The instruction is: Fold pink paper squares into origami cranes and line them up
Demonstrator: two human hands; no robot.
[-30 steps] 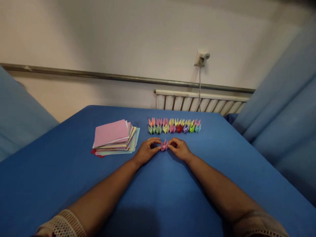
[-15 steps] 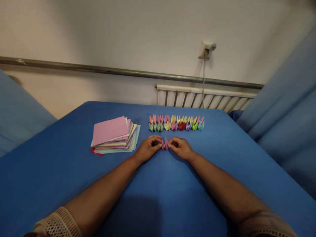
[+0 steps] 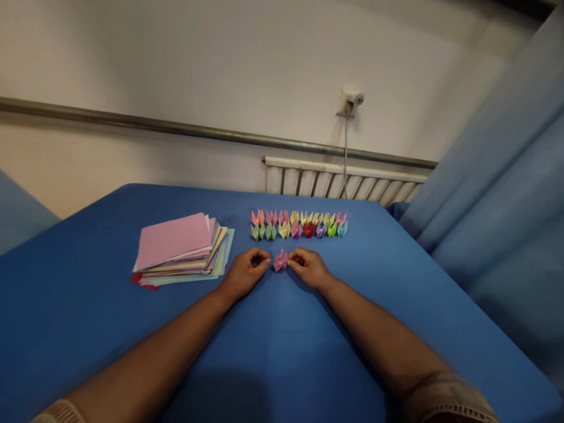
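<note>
A small pink folded paper piece (image 3: 280, 261) stands on the blue-covered table (image 3: 282, 352) between my two hands. My left hand (image 3: 244, 273) rests on the cloth with its fingers curled, the tips at the piece's left edge. Pinching the right edge is my right hand (image 3: 308, 267), fingers pressed together. Just beyond the hands, two tight rows of folded paper pieces (image 3: 299, 223) in several colours stand side by side. To the left of my left hand lies a fanned stack of coloured paper sheets (image 3: 176, 249), with a pink sheet on top.
Behind the table's far edge are a white radiator (image 3: 339, 182), a metal rail (image 3: 132, 123) along the wall and a wall socket (image 3: 348, 103) with a hanging cable. Blue curtains hang at the right (image 3: 497, 205) and far left (image 3: 22, 217).
Both hands stay at the pink piece. My left fingers have curled in more tightly. The view has shifted, so everything sits a little further left in the picture.
</note>
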